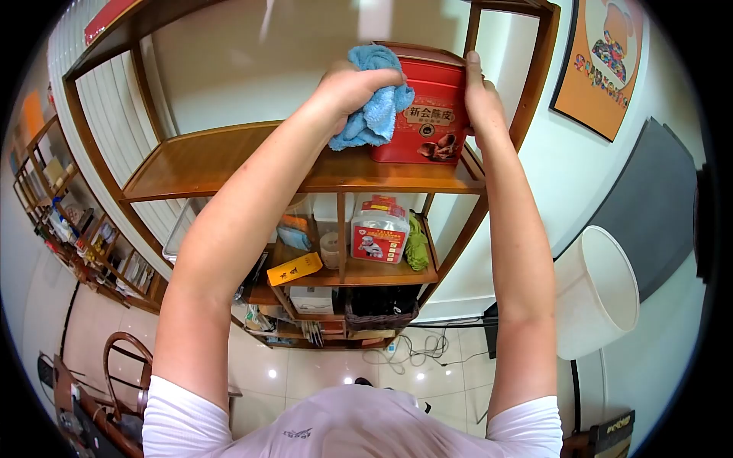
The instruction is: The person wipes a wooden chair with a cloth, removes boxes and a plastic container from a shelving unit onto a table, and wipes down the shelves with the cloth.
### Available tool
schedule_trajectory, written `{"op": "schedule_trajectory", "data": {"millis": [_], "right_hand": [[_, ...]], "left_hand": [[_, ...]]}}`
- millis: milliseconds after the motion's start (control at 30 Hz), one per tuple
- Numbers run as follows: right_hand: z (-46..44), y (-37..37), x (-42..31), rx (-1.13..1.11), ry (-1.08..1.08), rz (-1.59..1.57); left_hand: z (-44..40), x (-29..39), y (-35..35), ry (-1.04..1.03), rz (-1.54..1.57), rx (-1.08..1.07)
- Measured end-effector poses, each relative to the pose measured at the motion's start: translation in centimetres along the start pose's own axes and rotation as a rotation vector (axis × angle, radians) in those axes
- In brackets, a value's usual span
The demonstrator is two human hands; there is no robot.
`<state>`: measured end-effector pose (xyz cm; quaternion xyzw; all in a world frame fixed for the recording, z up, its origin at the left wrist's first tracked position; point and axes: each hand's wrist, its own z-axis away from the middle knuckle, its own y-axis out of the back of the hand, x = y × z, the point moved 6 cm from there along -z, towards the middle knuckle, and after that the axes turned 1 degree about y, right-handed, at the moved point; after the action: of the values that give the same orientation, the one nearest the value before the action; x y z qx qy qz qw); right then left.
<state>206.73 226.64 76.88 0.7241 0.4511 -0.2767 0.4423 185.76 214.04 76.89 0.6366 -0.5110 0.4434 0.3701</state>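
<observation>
A red tin box (427,91) with Chinese lettering stands upright at the right end of a wooden shelf (221,156). My left hand (353,90) is closed around a crumpled blue cloth (374,114), which lies against the box's left side. On the opposite side, my right hand (484,98) grips the box's right edge, thumb pointing up. Some of the right fingers are hidden behind the box.
Lower shelves hold a clear plastic tub with a red label (379,235), a green cloth (416,243) and a yellow box (295,269). To the right stand a white lampshade (599,294) and a framed picture (603,65). Cables (427,347) lie on the floor.
</observation>
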Motion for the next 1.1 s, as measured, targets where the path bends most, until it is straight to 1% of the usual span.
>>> {"op": "schedule_trajectory", "data": {"millis": [100, 167, 267, 433, 500, 567, 667, 900, 967, 1000, 1067, 1100], "right_hand": [[1.2, 0.3, -0.7, 0.072, 0.061, 0.028], [2.0, 0.7, -1.4, 0.082, 0.073, 0.066], [3.7, 1.3, -2.4, 0.100, 0.061, 0.132], [4.7, 1.5, -2.9, 0.147, 0.128, 0.166], [5.5, 1.9, -3.6, 0.152, 0.147, 0.200], [5.9, 2.2, -3.9, 0.154, 0.166, 0.231], [5.7, 2.1, -3.5, 0.165, 0.181, 0.179], [6.1, 2.6, -3.7, 0.218, 0.183, 0.203], [7.5, 3.1, -4.2, 0.286, 0.227, 0.233], [8.0, 3.1, -4.1, 0.279, 0.231, 0.233], [10.0, 3.7, -4.8, 0.429, 0.387, 0.255], [11.2, 3.6, -4.7, 0.419, 0.394, 0.252]], "left_hand": [[0.8, 0.2, -0.4, -0.015, 0.034, 0.030], [1.0, 0.3, -0.6, -0.073, -0.059, 0.021], [1.0, -0.3, -0.2, -0.036, -0.049, 0.025], [2.9, -0.9, 0.0, 0.054, -0.002, 0.036], [3.3, -1.0, -0.2, 0.057, 0.086, 0.024], [4.0, -0.7, -0.4, 0.041, 0.045, 0.007], [4.6, -1.0, -0.4, 0.071, 0.111, -0.085], [5.7, -1.4, -0.5, 0.092, 0.183, -0.141], [6.1, -1.5, -0.5, 0.088, 0.192, -0.166], [6.3, -1.7, -0.4, 0.089, 0.195, -0.160], [6.9, -1.7, 0.3, 0.058, 0.206, -0.119], [7.6, -1.7, 0.5, 0.057, 0.208, -0.106]]}}
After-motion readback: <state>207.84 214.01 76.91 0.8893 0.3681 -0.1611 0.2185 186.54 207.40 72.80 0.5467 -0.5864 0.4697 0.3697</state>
